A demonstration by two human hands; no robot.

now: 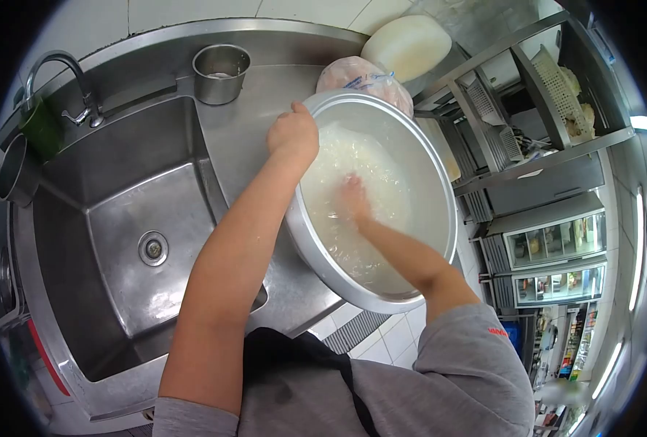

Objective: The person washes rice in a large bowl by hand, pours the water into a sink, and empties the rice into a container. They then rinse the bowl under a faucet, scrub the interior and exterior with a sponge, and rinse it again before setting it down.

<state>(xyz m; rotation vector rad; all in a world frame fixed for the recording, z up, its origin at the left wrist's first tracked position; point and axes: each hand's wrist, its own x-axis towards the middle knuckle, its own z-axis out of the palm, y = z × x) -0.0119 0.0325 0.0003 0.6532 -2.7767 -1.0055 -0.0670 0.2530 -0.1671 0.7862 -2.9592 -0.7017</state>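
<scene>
My left hand is closed around the rim of a large white metal pot, on the side toward the sink. The pot holds cloudy, whitish water with a rippled surface and glints of light. My right hand is dipped in that water near the middle of the pot. Its fingers are blurred and partly under the surface, so I cannot see whether they hold anything. Whatever lies beneath the water is hidden by the cloudiness.
Left of the pot is a steel sink with a drain and a curved faucet. A small steel pot stands on the counter's back edge. Behind the large pot sits a tied plastic bag. Shelving rises at the right.
</scene>
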